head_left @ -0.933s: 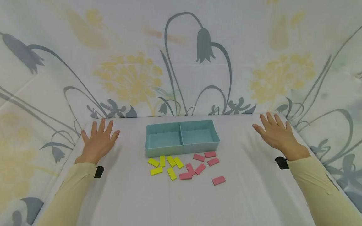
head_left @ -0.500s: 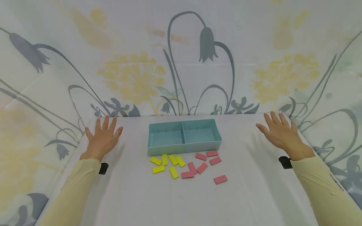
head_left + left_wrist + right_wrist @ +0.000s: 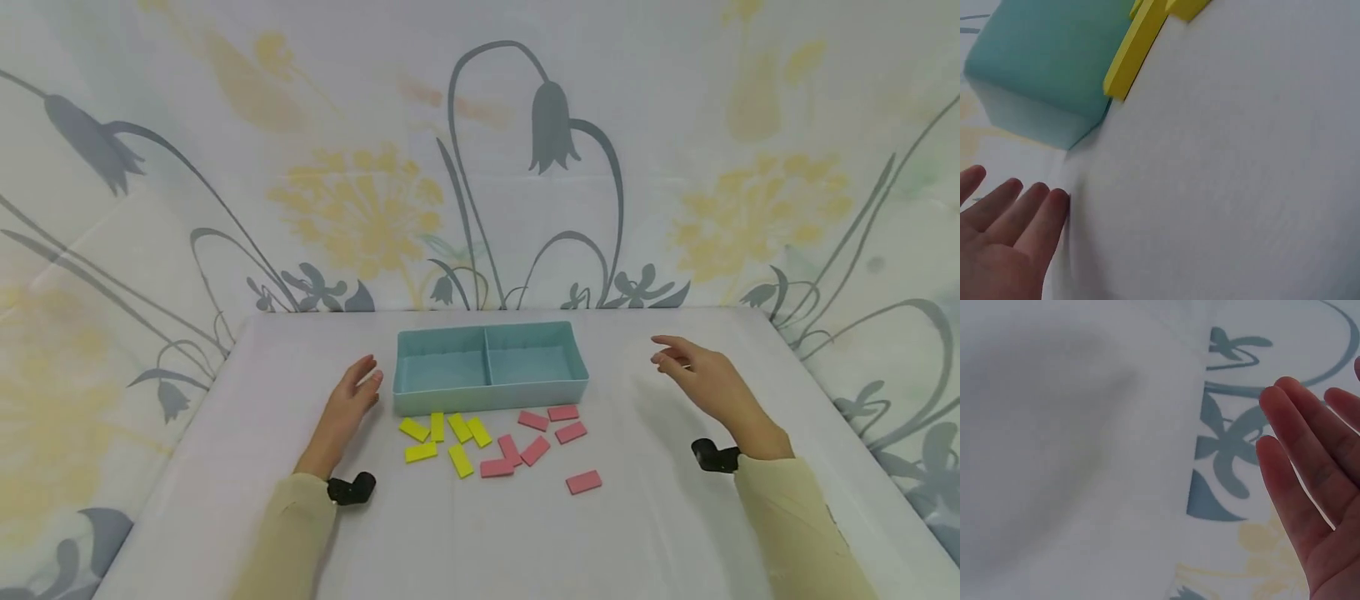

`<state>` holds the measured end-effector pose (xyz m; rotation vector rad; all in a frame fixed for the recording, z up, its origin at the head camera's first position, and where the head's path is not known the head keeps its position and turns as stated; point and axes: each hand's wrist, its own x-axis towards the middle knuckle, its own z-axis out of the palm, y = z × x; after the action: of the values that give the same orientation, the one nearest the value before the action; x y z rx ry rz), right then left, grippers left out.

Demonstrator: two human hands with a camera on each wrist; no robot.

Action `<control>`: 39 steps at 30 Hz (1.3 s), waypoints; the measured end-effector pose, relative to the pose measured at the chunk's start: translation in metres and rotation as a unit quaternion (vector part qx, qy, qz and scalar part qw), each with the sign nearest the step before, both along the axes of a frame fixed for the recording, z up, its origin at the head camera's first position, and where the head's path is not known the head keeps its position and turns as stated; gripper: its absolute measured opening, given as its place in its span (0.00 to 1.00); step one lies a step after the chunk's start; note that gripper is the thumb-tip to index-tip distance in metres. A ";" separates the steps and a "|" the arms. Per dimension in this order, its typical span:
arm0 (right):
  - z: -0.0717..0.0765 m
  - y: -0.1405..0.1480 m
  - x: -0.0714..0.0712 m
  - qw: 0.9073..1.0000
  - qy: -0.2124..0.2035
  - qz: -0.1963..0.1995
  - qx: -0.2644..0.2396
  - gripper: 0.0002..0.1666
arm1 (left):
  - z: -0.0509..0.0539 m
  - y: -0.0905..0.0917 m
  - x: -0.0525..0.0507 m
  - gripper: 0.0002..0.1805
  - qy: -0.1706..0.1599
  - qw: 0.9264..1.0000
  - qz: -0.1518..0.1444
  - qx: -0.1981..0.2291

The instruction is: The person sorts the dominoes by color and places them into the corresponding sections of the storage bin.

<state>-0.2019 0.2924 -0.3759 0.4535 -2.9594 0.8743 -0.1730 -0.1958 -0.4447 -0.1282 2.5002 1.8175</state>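
Note:
A light blue box with two compartments stands on the white table, and both compartments hold nothing. Just in front of it lie several yellow blocks on the left and several pink blocks on the right. My left hand is beside the box's left end, holding nothing. Its fingers look straight in the left wrist view, apart from the box's corner. Over the table to the right of the box hovers my right hand, also without anything in it; its fingers are loosely bent.
A white cloth covers the table. Behind and along the sides rises a flower-printed fabric. One pink block lies nearer the front than the others. Each wrist bears a black camera strap.
Both hands have left their spread pose at the sides and moved inward, the left one right up near the box. Their fingers have drawn together. Box and blocks stay put.

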 end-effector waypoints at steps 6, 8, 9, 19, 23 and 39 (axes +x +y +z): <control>-0.028 -0.017 0.002 0.993 -0.060 0.005 -0.103 0.25 | -0.017 0.021 0.001 0.30 0.010 0.997 -0.024 0.071; -0.039 -0.021 0.002 0.983 -0.096 0.021 -0.154 0.25 | -0.019 0.025 0.000 0.30 0.011 0.997 -0.025 0.070; -0.044 -0.023 0.002 0.976 -0.118 0.029 -0.182 0.25 | -0.020 0.026 -0.001 0.30 0.010 0.997 -0.023 0.071; -0.080 -0.043 0.004 0.907 -0.260 0.036 -0.329 0.23 | -0.023 0.023 -0.007 0.28 -0.001 0.996 -0.025 0.083; -0.085 -0.050 0.003 0.917 -0.245 0.020 -0.313 0.21 | -0.025 0.019 -0.005 0.29 0.002 0.996 -0.024 0.080; -0.085 -0.063 -0.002 0.954 -0.228 0.050 -0.189 0.18 | -0.020 0.016 -0.012 0.30 0.029 0.977 -0.078 0.195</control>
<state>-0.2040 0.2290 -0.4613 0.4323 -3.0453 1.7266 -0.1848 -0.1794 -0.4649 0.1341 2.0623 2.2198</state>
